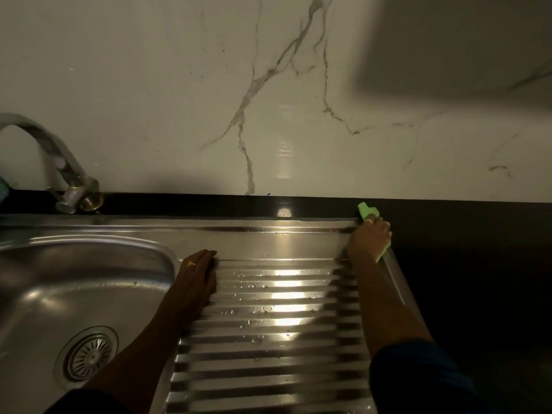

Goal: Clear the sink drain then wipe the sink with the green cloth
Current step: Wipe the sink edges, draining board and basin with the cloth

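Both hands were down on the sink top. The left hand (198, 273) lay flat with its fingers straight and close together, resting on the strip between the bowl and the ribbed part. The right hand (370, 239) reached to the far right corner, its fingers bent over a small bright green cloth (366, 211) and pressing it onto the steel rim there. Bits of the cloth stuck out past the fingertips and under the side of the hand.

Behind it all stood a big white marble wall (179, 85) with grey lines running down it. A flat black counter (463, 264) ran along the wall and down the right side. Set into it was the long shiny steel sink (149, 227) — a deep rounded bowl (44, 294) on the left and a ribbed steel draining board (268, 354) on the right. A curved silver tap (59, 156) stood at the back left, bending off to the left.

At the bottom of the bowl sat the round steel drain (89, 357), its slotted cover in place. A dark blue sleeve (418, 377) covered the right arm near the elbow. The left hand wore a small gold ring (191, 263). Tiny water drops (257, 340) sat on the ribs — most of them in the middle.
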